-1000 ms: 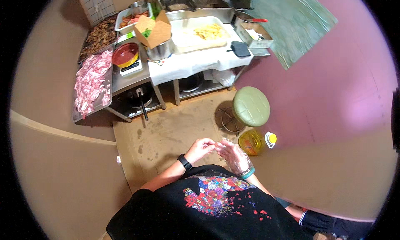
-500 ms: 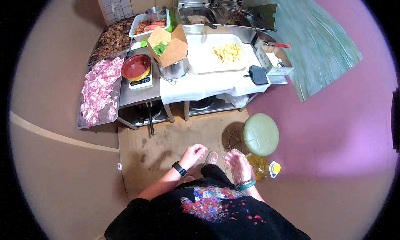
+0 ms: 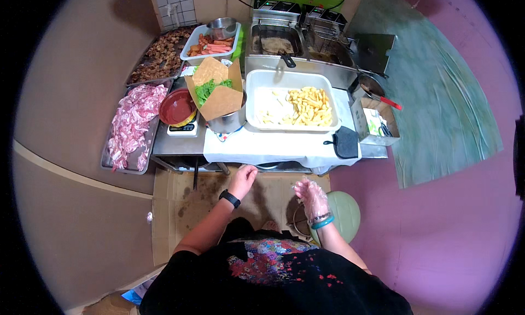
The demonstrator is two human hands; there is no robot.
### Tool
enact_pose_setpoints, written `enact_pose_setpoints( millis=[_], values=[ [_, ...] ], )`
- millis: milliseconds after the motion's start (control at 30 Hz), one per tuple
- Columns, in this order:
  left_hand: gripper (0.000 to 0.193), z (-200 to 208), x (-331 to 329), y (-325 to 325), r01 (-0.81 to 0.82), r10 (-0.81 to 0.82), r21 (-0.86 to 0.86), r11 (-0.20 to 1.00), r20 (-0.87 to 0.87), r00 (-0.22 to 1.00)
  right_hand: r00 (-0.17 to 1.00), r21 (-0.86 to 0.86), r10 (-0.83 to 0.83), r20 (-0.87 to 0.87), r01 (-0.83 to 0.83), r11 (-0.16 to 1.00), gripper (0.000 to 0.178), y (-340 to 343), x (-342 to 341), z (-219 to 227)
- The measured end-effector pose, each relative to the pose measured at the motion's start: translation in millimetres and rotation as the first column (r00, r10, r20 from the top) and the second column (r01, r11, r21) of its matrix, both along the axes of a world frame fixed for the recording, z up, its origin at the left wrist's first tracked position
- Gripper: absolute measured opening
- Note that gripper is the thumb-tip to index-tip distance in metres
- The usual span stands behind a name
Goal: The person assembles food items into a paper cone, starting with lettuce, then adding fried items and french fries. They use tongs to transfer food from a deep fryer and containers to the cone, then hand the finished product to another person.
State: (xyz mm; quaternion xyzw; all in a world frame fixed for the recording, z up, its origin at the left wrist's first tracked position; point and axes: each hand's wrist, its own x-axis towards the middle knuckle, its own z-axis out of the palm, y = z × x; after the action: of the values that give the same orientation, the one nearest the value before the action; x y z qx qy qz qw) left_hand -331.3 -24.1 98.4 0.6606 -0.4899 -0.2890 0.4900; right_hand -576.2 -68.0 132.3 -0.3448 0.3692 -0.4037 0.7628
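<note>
Both hands hang in the air in front of the work table, touching nothing. My left hand (image 3: 243, 179), bare with a black watch at the wrist, has its fingers curled together and nothing visible in them. My right hand (image 3: 313, 199) wears a clear plastic glove and a teal bangle; its fingers are bent but apart, holding nothing. Nearest to them is the white cloth (image 3: 268, 149) along the table front. Farther back stands a white tub (image 3: 262, 122) of fries (image 3: 311, 108). Left of it, an open brown paper box (image 3: 225, 103) with green lettuce (image 3: 210, 89) sits on a metal pot (image 3: 231, 121).
A red-brown bowl (image 3: 177, 108) rests on a scale (image 3: 185, 129). Trays of raw meat (image 3: 131, 121) and browned meat (image 3: 163, 53) line the left. Behind are sausages (image 3: 213, 48) and a double fryer (image 3: 276, 41). A green stool (image 3: 343, 219) stands beside my right forearm.
The table and its contents appear nearer and larger. Both hands have moved forward toward the table edge. The stool is now partly behind my right arm, and the yellow oil bottle is out of sight.
</note>
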Motion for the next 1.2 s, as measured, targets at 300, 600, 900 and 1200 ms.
enact_pose_setpoints(
  millis=[300,600,900,1200],
  values=[
    [0.014,-32,54,-70,-0.137,0.202,-0.170,0.976,0.465,0.862,0.994,-0.119,0.079,-0.070,-0.087,0.989,0.031,-107,66,-2],
    [0.023,-51,81,-115,-0.022,0.073,-0.093,0.995,0.588,0.806,0.980,-0.175,0.079,-0.183,-0.111,0.978,0.037,-206,123,17],
    [0.017,-72,91,-123,0.014,0.074,-0.125,0.992,0.665,0.744,0.995,0.094,0.096,0.029,-0.098,0.991,0.039,-352,204,54],
    [0.016,-65,95,-124,0.068,-0.067,0.024,0.997,0.678,0.732,0.931,0.348,0.352,0.099,-0.364,0.864,0.032,-457,254,53]
  ],
)
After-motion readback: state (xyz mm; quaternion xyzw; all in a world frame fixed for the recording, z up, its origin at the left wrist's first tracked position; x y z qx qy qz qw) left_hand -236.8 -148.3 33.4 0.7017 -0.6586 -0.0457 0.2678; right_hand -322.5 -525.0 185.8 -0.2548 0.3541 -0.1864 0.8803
